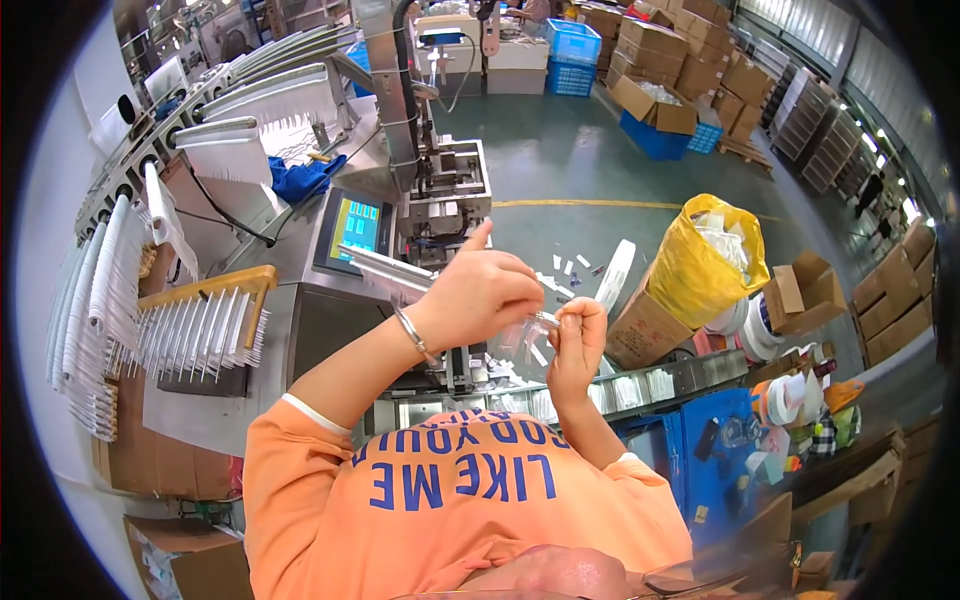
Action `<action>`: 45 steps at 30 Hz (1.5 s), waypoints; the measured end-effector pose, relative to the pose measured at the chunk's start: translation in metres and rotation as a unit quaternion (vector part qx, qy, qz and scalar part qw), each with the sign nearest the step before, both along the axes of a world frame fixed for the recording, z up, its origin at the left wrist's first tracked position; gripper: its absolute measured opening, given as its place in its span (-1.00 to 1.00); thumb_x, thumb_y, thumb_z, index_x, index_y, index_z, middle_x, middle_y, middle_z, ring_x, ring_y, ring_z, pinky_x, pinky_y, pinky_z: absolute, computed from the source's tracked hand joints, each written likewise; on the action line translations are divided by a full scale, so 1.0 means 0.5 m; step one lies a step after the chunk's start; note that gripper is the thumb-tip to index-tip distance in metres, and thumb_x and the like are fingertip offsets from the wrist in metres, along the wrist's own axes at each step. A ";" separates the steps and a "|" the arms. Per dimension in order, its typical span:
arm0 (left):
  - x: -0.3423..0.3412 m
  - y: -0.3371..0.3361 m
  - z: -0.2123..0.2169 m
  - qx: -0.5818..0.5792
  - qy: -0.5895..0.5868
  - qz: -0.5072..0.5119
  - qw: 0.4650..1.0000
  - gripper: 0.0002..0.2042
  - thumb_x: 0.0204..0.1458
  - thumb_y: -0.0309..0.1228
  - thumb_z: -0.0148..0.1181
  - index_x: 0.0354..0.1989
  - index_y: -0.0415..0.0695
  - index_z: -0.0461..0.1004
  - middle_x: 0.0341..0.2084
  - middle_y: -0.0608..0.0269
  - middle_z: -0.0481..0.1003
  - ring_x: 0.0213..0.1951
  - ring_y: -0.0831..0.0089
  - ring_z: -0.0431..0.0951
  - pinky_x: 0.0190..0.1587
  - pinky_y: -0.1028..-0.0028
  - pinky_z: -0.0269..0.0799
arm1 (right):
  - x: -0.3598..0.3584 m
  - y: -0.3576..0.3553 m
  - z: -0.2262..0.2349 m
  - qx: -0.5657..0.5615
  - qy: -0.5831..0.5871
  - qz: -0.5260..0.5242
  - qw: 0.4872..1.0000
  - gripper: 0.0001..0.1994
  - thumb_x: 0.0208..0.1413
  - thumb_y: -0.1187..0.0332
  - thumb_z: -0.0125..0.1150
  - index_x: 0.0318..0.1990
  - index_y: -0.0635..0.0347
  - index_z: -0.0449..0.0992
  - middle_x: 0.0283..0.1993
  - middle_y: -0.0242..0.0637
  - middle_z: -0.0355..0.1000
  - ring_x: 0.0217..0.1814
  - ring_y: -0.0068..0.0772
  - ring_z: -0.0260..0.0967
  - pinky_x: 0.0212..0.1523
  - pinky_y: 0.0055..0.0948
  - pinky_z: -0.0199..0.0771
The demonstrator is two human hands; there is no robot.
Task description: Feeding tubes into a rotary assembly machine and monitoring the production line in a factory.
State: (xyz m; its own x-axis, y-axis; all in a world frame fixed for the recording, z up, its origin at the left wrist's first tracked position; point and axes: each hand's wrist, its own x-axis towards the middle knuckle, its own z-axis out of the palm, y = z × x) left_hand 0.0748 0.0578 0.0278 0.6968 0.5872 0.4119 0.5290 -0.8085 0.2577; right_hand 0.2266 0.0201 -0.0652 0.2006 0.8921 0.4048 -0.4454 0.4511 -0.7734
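I see my left hand (480, 297) pinched narrow on a small clear plastic sleeve (527, 333), my right hand (577, 335) gripping its other end. The sleeve's long axis runs between them, touching both; grey packing machine (440, 200) beyond.

Clear strip (540, 322) between left hand (480, 295) and right hand (578, 335): too small and see-through to tell its kind. Left fingertips hidden behind the hand's own back. Worktop (300, 250) under the hands covered by forearms and orange shirt (450, 510). Touch screen (357, 228) content unreadable. Items in the yellow bag (700, 265) indistinct. Far cartons (700, 60) bent, blurred at the rim.
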 end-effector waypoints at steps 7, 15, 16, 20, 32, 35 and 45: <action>-0.062 0.023 0.019 -0.014 -0.039 0.081 0.996 -0.90 -0.13 -0.35 0.19 -0.43 -0.04 0.52 -0.40 0.38 0.50 -0.26 0.46 0.48 0.15 -0.03 -0.10 | 0.020 -0.002 -0.006 0.017 -0.004 -0.016 1.000 -0.94 0.14 0.46 -0.14 -0.24 0.14 0.24 -0.41 -0.47 0.19 -0.53 -0.79 -0.05 -0.55 -0.76 -0.05; -0.063 0.017 0.018 -0.030 -0.099 0.025 0.994 -0.89 -0.11 -0.30 0.16 -0.49 -0.04 0.50 -0.46 0.43 0.49 -0.31 0.47 0.47 0.12 0.00 -0.07 | 0.018 -0.005 0.004 0.013 0.000 -0.025 1.000 -0.95 0.14 0.44 -0.12 -0.25 0.12 0.24 -0.44 -0.49 0.17 -0.55 -0.78 -0.05 -0.55 -0.77 -0.04; -0.061 0.017 0.014 -0.029 -0.099 0.027 0.994 -0.89 -0.11 -0.30 0.16 -0.49 -0.04 0.50 -0.46 0.43 0.49 -0.31 0.47 0.47 0.12 0.00 -0.07 | 0.017 -0.005 0.004 0.014 0.003 -0.024 1.000 -0.95 0.14 0.44 -0.13 -0.25 0.13 0.24 -0.44 -0.49 0.17 -0.56 -0.78 -0.05 -0.55 -0.77 -0.04; -0.065 0.014 0.010 -0.057 0.024 0.024 0.998 -0.89 -0.16 -0.36 0.22 -0.41 -0.01 0.51 -0.38 0.41 0.50 -0.22 0.47 0.46 0.17 0.00 -0.19 | 0.014 -0.006 0.003 0.024 -0.001 -0.011 1.000 -0.95 0.14 0.45 -0.14 -0.26 0.13 0.24 -0.44 -0.48 0.18 -0.56 -0.78 -0.05 -0.55 -0.77 -0.04; -0.096 0.013 0.026 -0.067 -0.095 0.032 0.993 -0.89 -0.14 -0.32 0.21 -0.43 -0.02 0.52 -0.44 0.43 0.51 -0.29 0.47 0.48 0.18 -0.02 -0.20 | 0.021 -0.015 0.007 0.022 0.011 -0.036 0.999 -0.95 0.13 0.45 -0.12 -0.26 0.14 0.25 -0.46 -0.47 0.18 -0.58 -0.76 -0.04 -0.56 -0.76 -0.04; -0.095 0.011 0.016 -0.023 -0.086 0.058 0.994 -0.93 -0.13 -0.34 0.20 -0.47 -0.01 0.52 -0.42 0.45 0.50 -0.27 0.48 0.48 0.18 -0.02 -0.19 | 0.021 -0.019 0.010 0.024 0.009 -0.030 0.999 -0.96 0.13 0.45 -0.13 -0.27 0.14 0.25 -0.47 -0.47 0.18 -0.59 -0.76 -0.03 -0.57 -0.76 -0.03; -0.089 -0.010 0.022 0.011 -0.089 0.048 0.995 -0.95 -0.14 -0.34 0.20 -0.50 0.01 0.51 -0.41 0.46 0.49 -0.26 0.50 0.46 0.13 -0.11 -0.16 | 0.024 -0.029 0.006 0.010 0.021 -0.044 0.999 -0.96 0.12 0.46 -0.13 -0.27 0.14 0.24 -0.47 -0.47 0.18 -0.59 -0.77 -0.03 -0.57 -0.78 -0.02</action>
State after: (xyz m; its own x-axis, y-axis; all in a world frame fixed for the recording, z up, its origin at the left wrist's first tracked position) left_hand 0.0304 0.0529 0.0389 0.5533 0.6374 0.5362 0.5517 -0.7627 0.3375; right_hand 0.2388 0.0055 -0.0621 0.2951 0.8617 0.4129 -0.4347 0.5059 -0.7451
